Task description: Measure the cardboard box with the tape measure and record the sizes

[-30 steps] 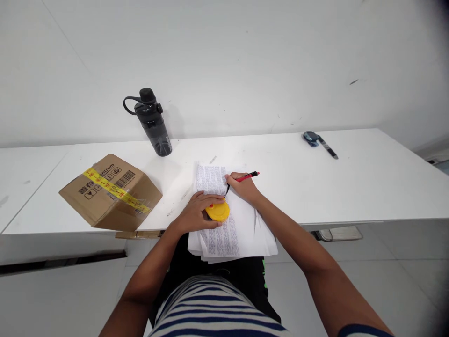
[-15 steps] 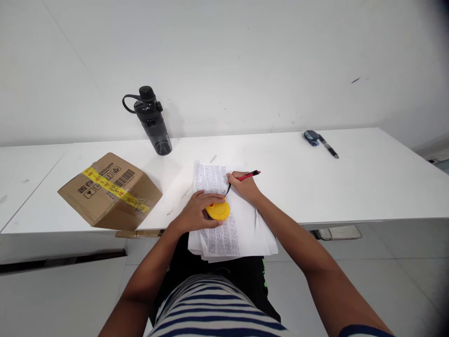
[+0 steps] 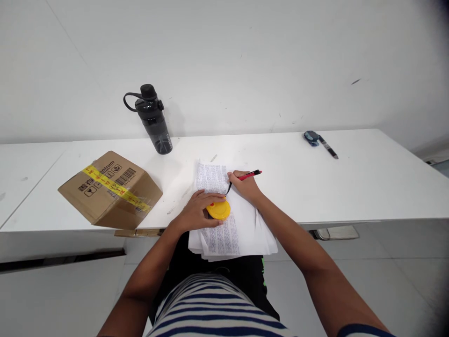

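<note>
A person in a striped shirt (image 3: pixel 217 299) sits or stands close to the white counter (image 3: pixel 301 187). A stack of papers (image 3: pixel 250 229) pokes out over its front edge, with lots of tiny marks on the top sheets. The left hand (image 3: pixel 196 210) grips a round yellow disc (image 3: pixel 219 211) on the papers and covers its left side, so I can't see all of it. The right hand (image 3: pixel 245 186), a bit farther in, pinches a red-and-black pen (image 3: pixel 249 175). The disc is between the two hands, and the pen's tip is right by its top edge. Left of the hands sits a taped cardboard box (image 3: pixel 108 189). Farther back, a dark water bottle (image 3: pixel 154 121) stands near the wall (image 3: pixel 245 70). Far right, a black pen (image 3: pixel 328 147) lies beside a little dark-blue thing (image 3: pixel 310 137).
</note>
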`<state>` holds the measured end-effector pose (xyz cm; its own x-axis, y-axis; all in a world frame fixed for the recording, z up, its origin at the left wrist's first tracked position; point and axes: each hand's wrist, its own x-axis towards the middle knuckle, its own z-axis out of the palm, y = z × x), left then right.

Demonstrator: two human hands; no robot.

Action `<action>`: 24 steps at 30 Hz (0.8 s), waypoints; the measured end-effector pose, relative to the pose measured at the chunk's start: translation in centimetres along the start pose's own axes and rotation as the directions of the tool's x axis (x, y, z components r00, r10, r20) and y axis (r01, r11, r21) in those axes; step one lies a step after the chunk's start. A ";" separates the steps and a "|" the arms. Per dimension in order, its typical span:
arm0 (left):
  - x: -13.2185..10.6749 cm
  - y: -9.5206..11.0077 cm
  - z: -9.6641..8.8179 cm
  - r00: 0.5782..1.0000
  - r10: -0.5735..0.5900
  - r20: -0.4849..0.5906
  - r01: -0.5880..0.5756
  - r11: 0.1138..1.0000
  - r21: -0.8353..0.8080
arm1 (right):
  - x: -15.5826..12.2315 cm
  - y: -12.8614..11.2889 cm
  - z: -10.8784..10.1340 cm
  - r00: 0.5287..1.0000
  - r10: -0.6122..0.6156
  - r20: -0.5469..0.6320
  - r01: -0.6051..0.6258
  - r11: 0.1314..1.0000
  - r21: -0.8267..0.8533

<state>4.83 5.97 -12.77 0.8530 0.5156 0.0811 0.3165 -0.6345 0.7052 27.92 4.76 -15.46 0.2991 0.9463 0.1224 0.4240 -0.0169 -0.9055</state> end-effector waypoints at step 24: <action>-0.3 0.1 0.1 0.998 -0.039 -0.048 0.039 0.999 0.001 | 0.0 0.2 0.1 0.996 -0.009 -0.094 0.009 1.000 -0.007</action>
<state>4.64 5.73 -12.77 0.8191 0.5670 0.0876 0.3498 -0.6146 0.7070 27.95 4.79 -15.65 0.3740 0.9120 0.1683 0.4323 -0.0109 -0.9016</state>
